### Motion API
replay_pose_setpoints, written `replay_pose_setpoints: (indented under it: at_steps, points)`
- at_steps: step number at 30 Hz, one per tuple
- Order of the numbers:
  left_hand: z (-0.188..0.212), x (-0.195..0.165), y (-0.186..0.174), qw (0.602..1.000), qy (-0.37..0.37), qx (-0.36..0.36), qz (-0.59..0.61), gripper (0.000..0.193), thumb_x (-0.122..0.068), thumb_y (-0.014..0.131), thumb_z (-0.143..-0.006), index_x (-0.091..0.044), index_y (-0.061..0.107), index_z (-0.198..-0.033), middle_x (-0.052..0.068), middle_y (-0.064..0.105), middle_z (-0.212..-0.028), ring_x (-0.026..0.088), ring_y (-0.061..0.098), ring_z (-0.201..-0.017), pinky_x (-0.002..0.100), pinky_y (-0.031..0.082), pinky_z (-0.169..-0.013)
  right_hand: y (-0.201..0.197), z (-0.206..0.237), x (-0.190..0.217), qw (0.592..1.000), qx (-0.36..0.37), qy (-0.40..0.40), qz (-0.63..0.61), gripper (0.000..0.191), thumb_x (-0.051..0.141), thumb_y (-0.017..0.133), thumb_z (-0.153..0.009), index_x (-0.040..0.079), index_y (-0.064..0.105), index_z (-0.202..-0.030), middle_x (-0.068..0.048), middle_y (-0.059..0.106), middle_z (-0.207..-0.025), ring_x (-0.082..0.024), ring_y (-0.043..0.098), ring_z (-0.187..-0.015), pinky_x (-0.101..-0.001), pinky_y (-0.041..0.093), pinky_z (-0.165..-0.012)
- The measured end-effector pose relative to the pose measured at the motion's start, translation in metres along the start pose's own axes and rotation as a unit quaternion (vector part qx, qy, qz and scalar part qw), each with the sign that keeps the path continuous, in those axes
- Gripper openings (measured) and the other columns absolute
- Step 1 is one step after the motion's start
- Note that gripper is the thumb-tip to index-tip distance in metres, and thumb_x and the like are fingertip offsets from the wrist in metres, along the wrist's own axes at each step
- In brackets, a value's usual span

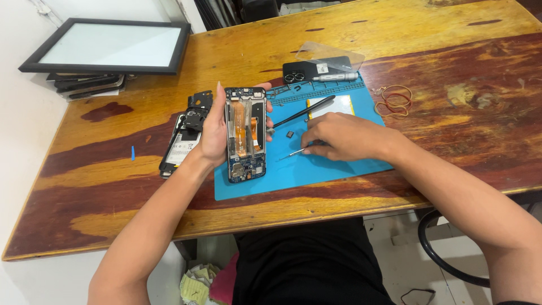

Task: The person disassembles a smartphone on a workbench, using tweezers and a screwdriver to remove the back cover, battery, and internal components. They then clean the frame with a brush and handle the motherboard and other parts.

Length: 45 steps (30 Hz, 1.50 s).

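My left hand (213,133) holds an opened phone frame (245,133) upright over the blue work mat (316,169); its orange flex cables and circuit board show. My right hand (339,135) rests on the mat to the right, fingers closed on a thin metal tool (292,153) whose tip points left toward the phone. A small dark part (290,134) lies on the mat between the hands.
A black stylus-like tool (305,110) and a pale battery (330,105) lie on the mat. A phone back cover (179,144) lies to the left, another phone (316,69) and a clear sheet behind. Rubber bands (393,100) right. Framed panel (110,45) far left.
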<state>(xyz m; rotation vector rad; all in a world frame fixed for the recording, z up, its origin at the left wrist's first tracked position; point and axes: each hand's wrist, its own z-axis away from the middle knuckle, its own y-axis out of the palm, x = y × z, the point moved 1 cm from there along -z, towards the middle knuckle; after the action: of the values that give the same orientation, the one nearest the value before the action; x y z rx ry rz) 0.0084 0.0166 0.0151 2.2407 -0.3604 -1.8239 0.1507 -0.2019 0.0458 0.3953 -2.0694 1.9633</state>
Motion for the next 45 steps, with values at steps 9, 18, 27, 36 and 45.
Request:
replay_pose_setpoints:
  at_steps: [9, 18, 27, 36, 45]
  points:
    - [-0.002, 0.013, 0.003, 0.992, -0.119, 0.02, -0.048, 0.089, -0.074, 0.015, -0.096, -0.007, 0.044, -0.147, 0.01, 0.061, -0.106, 0.023, 0.068, -0.092, 0.048, 0.066, -0.078, -0.003, -0.001, 0.002, 0.999, 0.043, 0.03, 0.003, 0.018, 0.022, 0.073, -0.087, 0.012, 0.078, -0.1, -0.009, 0.074, -0.079, -0.028, 0.071, -0.077, -0.0428, 0.053, -0.069]
    - [0.001, 0.017, 0.009, 0.991, -0.132, 0.012, -0.016, 0.084, -0.071, 0.024, -0.101, -0.007, 0.044, -0.151, 0.007, 0.059, -0.105, 0.018, 0.063, -0.088, 0.04, 0.062, -0.075, -0.006, 0.0, 0.003, 0.998, 0.02, 0.059, 0.014, 0.025, 0.033, 0.072, -0.087, 0.013, 0.077, -0.101, -0.009, 0.073, -0.082, -0.029, 0.071, -0.079, -0.0441, 0.053, -0.069]
    - [0.009, -0.019, 0.018, 0.884, 0.009, -0.021, -0.467, 0.07, -0.055, 0.056, -0.099, -0.003, 0.051, -0.147, 0.008, 0.07, -0.111, 0.021, 0.069, -0.091, 0.037, 0.058, -0.08, -0.003, 0.001, 0.0, 0.998, 0.014, 0.056, 0.015, 0.029, 0.034, 0.073, -0.086, 0.012, 0.077, -0.104, -0.009, 0.073, -0.09, -0.032, 0.071, -0.088, -0.0444, 0.054, -0.075]
    - [0.016, -0.038, 0.032, 0.691, 0.122, -0.05, -0.711, 0.077, -0.051, 0.076, -0.09, 0.001, 0.054, -0.143, 0.017, 0.061, -0.12, 0.036, 0.067, -0.099, 0.044, 0.056, -0.08, -0.005, 0.003, -0.007, 0.993, -0.1, 0.046, 0.034, 0.022, 0.025, 0.07, -0.089, 0.008, 0.078, -0.101, -0.012, 0.071, -0.104, -0.033, 0.069, -0.095, -0.045, 0.054, -0.083]
    - [0.015, -0.042, 0.025, 0.686, -0.016, 0.027, -0.727, 0.083, -0.061, 0.084, -0.066, -0.006, 0.067, -0.127, 0.012, 0.067, -0.115, 0.034, 0.068, -0.1, 0.045, 0.057, -0.083, -0.004, 0.001, -0.001, 0.996, -0.063, 0.044, 0.035, 0.026, 0.034, 0.074, -0.086, 0.009, 0.078, -0.092, -0.009, 0.069, -0.107, -0.032, 0.066, -0.103, -0.0448, 0.054, -0.085]
